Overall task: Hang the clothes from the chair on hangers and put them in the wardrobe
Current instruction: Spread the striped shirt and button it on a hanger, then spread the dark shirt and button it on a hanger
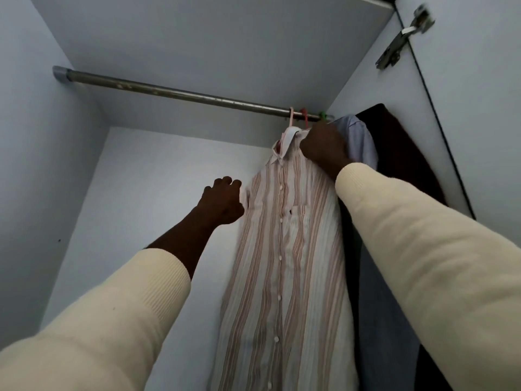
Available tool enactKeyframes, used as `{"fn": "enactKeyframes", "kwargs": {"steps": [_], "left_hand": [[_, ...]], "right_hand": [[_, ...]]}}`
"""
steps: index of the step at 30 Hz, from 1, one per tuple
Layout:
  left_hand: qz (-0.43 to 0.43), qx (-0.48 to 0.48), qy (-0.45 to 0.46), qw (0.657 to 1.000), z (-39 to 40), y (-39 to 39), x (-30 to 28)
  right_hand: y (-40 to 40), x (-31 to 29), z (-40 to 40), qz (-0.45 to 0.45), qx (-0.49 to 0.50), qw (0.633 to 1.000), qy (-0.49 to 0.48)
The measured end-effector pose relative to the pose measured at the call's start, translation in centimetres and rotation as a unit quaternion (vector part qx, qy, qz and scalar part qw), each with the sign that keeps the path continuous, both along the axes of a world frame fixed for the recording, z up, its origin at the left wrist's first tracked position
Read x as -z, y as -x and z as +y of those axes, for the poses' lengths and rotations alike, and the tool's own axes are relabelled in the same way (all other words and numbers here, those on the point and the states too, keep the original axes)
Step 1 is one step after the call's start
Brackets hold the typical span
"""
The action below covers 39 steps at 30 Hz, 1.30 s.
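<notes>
A person in cream sleeves is reaching up into a pale wardrobe. A striped shirt is hanging on a pink hanger, whose hook is sitting over the metal rail just above the right fingers. The right hand is resting at the shirt's collar and shoulder; its fingers are hidden behind the hand, so whether they are gripping the cloth cannot be told. The left hand is hovering just beside the shirt's other shoulder, fingers loosely curled and seemingly holding nothing, their tips touching or nearly touching the fabric edge. Beyond the right fingers, toward the wardrobe's side wall, a blue shirt and a dark garment are already hanging, with red and green hooks on the rail. At least three garments seem hung. The chair is out of sight, so what is left cannot be judged.
</notes>
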<state>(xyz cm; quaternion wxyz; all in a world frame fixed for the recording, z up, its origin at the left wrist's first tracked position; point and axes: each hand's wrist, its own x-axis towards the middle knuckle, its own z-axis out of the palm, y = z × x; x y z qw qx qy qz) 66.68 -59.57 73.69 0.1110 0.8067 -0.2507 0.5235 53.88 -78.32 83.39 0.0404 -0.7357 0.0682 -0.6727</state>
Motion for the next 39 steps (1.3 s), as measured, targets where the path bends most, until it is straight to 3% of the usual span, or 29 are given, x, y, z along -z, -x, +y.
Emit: {"fn": "enactKeyframes", "kwargs": {"steps": [8, 12, 16, 19, 23, 28, 32, 35, 39], "left_hand": [[0.023, 0.014, -0.001, 1.000, 1.8, 4.6, 5.9], [0.022, 0.046, 0.025, 0.998, 3.0, 7.6, 10.8], [0.056, 0.111, 0.096, 0.988, 5.0, 10.5, 19.3], [0.108, 0.135, 0.149, 0.974, 6.5, 13.2, 28.9], [0.252, 0.093, 0.193, 0.944, 9.5, 18.8, 44.6], [0.421, -0.009, 0.260, 0.869, 13.7, 29.7, 62.9], [0.517, -0.115, 0.251, 0.810, 15.9, 39.4, 73.9], [0.578, -0.189, 0.248, 0.755, 17.5, 47.4, 81.2], [0.623, -0.280, 0.268, 0.679, 18.3, 59.1, 85.6]], "right_hand": [[3.8, 9.0, 2.3, -0.002, -0.101, 0.981, -0.166], [5.3, 15.9, 5.1, -0.032, 0.085, 0.994, -0.053], [5.0, 26.7, 9.8, -0.027, -0.065, 0.997, 0.039], [5.9, 37.4, 12.7, 0.110, -0.163, 0.980, -0.025], [9.0, 53.7, 16.9, 0.272, -0.213, 0.924, -0.161], [17.3, 70.3, 22.1, 0.435, -0.274, 0.816, -0.265], [24.5, 80.1, 23.8, 0.558, -0.291, 0.753, -0.192], [30.5, 85.9, 24.2, 0.660, -0.304, 0.678, -0.113], [38.2, 91.9, 24.7, 0.745, -0.336, 0.575, -0.030]]}}
